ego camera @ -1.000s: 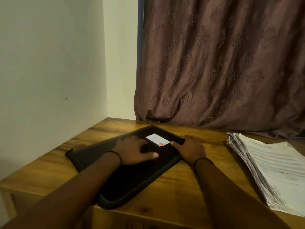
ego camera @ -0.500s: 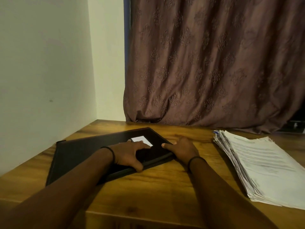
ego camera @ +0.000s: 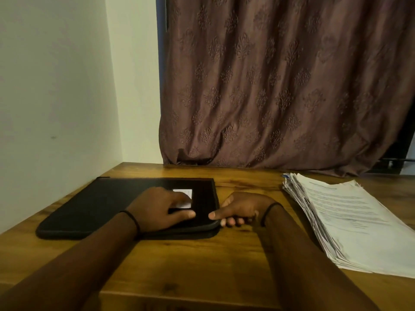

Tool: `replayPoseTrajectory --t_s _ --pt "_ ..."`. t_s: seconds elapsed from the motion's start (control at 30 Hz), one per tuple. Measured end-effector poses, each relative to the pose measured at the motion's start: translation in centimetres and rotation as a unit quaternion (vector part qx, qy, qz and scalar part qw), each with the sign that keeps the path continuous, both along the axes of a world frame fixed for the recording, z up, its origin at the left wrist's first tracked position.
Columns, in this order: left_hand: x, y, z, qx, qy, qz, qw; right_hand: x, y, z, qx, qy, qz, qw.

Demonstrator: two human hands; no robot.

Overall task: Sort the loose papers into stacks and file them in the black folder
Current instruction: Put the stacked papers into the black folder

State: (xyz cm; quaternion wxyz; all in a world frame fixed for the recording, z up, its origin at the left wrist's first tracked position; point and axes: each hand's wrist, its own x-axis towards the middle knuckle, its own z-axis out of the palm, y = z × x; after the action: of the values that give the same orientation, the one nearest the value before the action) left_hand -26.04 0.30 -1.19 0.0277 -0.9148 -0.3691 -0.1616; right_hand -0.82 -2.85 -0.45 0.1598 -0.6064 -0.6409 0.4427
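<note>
1. black folder (ego camera: pixel 101 205) lies shut and flat on the left part of the wooden table (ego camera: pixel 202 265), close to the wall (ego camera: pixel 56 97), with a white label (ego camera: pixel 185 192) showing on its cover
2. the left hand (ego camera: pixel 157 209) rests flat on the cover, fingers straight and spread, partly over the label; i judge it is there to pin the folder down so it does not slide
3. the right hand (ego camera: pixel 242 207) pinches the folder's right edge near the front corner, thumb on top and fingers curled under the lip; i read that hold as the start of lifting the cover open
4. loose papers (ego camera: pixel 350 221) sit in one thick, ragged pile on the right of the table, well apart from the folder and touched by neither hand, so i take the sorting as not yet begun
5. a brown patterned curtain (ego camera: pixel 280 86) hangs behind the table and plays no part
6. from my seat, the next move calls for a steady upward pull with the right hand while the left comes off the cover, or i press shut what i try to open
</note>
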Motion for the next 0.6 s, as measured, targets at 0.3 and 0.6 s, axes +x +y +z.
replayPoseTrajectory --t_s 0.3,0.6 --pt "0.5 1.7 -0.8 -0.08 -0.083 0.078 0.99 -0.8 3.5 -3.8 0.264 0.034 -0.26 0.928" --pt "-0.1 1.3 -0.9 -0.109 -0.141 0.028 0.983 -1.3 8.4 -4.8 0.354 -0.267 -0.197 0.875"
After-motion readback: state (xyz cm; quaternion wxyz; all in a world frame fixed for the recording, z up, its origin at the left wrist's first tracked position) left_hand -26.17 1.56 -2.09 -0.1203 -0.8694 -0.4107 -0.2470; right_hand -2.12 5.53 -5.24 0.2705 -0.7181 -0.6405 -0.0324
